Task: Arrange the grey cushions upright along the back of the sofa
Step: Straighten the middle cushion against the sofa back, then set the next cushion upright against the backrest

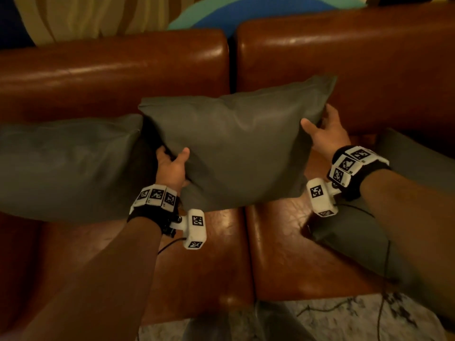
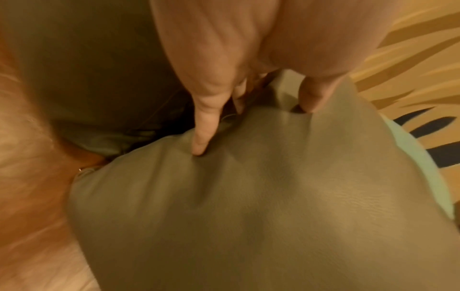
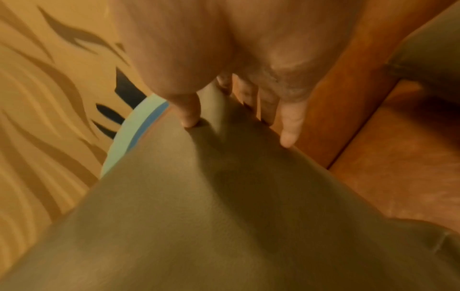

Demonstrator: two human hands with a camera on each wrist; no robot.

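Both hands, the left hand [image 1: 171,168] and right hand [image 1: 326,134], pinch the sides of the grey cushion [image 1: 236,143], held tilted just in front of the sofa back [image 1: 369,57]

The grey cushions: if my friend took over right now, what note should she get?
Left hand: grips the middle cushion at its lower left edge, thumb in front.
Right hand: grips its right edge, fingers behind.
The middle cushion is held tilted in front of the sofa back, not yet settled.
Done: the left cushion leans against the back.
Left: stand the middle cushion beside it, then lift the right cushion, which seems to lie on the seat.
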